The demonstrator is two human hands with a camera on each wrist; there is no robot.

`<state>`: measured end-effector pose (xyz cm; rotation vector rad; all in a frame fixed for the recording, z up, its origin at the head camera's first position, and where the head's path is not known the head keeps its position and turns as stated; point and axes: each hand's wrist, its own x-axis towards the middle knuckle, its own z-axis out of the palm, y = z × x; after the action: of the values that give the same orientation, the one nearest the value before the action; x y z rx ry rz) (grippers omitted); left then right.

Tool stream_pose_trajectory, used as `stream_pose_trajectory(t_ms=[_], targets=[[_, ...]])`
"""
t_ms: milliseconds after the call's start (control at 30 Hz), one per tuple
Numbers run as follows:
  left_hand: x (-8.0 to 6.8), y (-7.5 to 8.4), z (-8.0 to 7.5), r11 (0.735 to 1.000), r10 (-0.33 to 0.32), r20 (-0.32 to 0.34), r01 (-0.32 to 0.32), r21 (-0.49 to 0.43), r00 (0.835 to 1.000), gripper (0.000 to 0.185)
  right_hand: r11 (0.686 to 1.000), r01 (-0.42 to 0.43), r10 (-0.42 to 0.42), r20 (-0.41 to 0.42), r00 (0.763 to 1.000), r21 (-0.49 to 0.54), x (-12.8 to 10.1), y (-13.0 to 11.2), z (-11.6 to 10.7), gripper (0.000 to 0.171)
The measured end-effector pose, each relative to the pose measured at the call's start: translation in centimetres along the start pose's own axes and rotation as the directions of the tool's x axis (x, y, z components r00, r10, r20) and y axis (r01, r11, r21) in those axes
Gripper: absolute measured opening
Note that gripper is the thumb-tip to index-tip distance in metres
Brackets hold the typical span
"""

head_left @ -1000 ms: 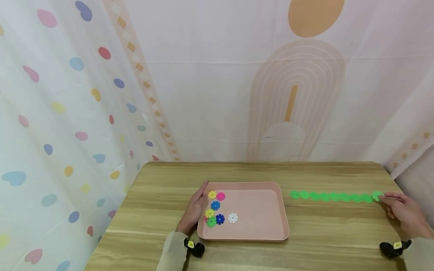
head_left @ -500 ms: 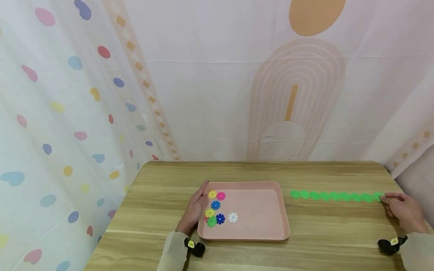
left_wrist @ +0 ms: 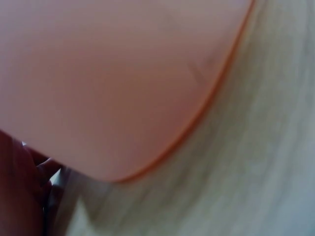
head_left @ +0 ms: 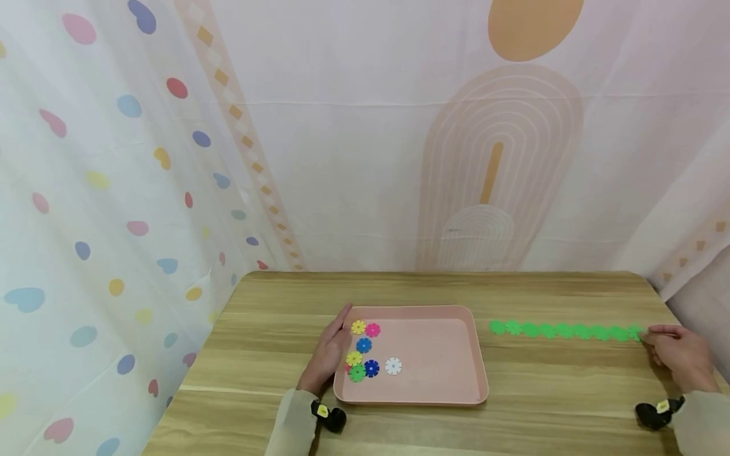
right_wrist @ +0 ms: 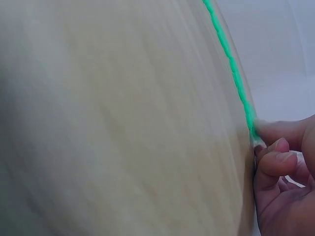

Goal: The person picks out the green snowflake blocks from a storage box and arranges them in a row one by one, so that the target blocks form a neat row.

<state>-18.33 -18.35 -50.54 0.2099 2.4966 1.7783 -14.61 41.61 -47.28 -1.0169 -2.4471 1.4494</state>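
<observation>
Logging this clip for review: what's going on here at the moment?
A person sits at a wooden table. The right hand pinches the last piece at the right end of a row of green flower-shaped discs laid out flat on the table. The left hand rests with straight fingers against the left rim of a pink tray, which holds a few loose discs: yellow, pink, blue, green and white.

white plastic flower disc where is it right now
In the head view the white plastic flower disc lies inside the pink plastic tray, just right of the dark blue flower disc, apart from the left hand.
</observation>
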Motion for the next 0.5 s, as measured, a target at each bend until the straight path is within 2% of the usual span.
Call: stream_pose_trajectory(t_ms=[500], targets=[[-0.18,0.15,0.05,1.000,-0.019,-0.007,0.019,0.000,1.000,0.050,0.999,-0.016,0.015,-0.010,1.000,-0.029,0.09,0.06,0.21,0.027]])
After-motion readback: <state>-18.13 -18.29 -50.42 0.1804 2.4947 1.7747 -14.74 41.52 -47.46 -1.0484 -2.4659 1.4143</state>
